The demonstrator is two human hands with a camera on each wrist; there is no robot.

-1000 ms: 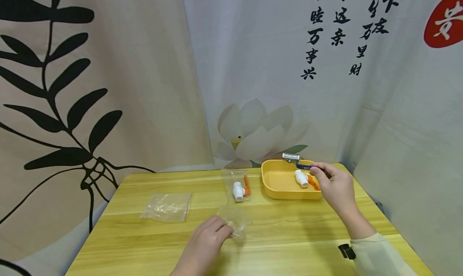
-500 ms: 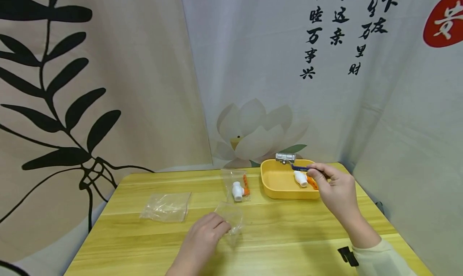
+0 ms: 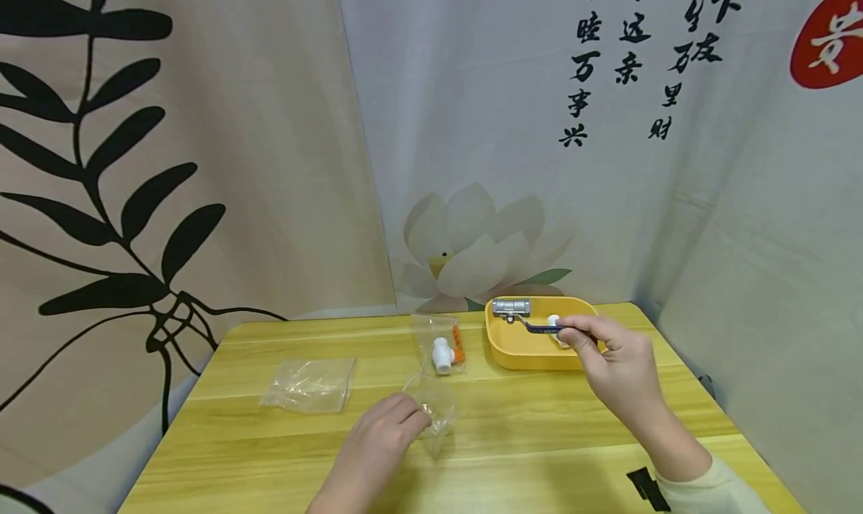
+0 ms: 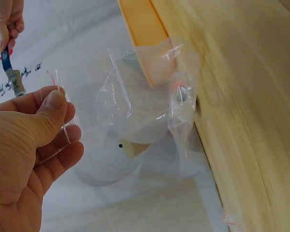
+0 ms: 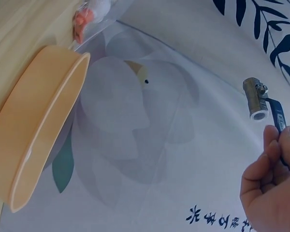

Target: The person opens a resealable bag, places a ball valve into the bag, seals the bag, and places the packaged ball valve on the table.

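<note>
Right hand (image 3: 620,357), nearer tray (image 3: 533,360), pinches valve (image 3: 511,307) by its handle (image 3: 543,329) — body left of grip, long axis crosswise — while left hand (image 3: 380,435) pinches a clear bag (image 3: 441,405).

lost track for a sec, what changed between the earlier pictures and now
The right hand moved the metal valve left and down in the head view. Nothing was grasped or released: the left hand still pinches its clear bag; the yellow tray and bagged white valve stayed put.

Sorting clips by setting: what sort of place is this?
Probably a makeshift indoor work corner: a wood-grain table with printed cloth hung behind it and a yellow tray on top.
</note>
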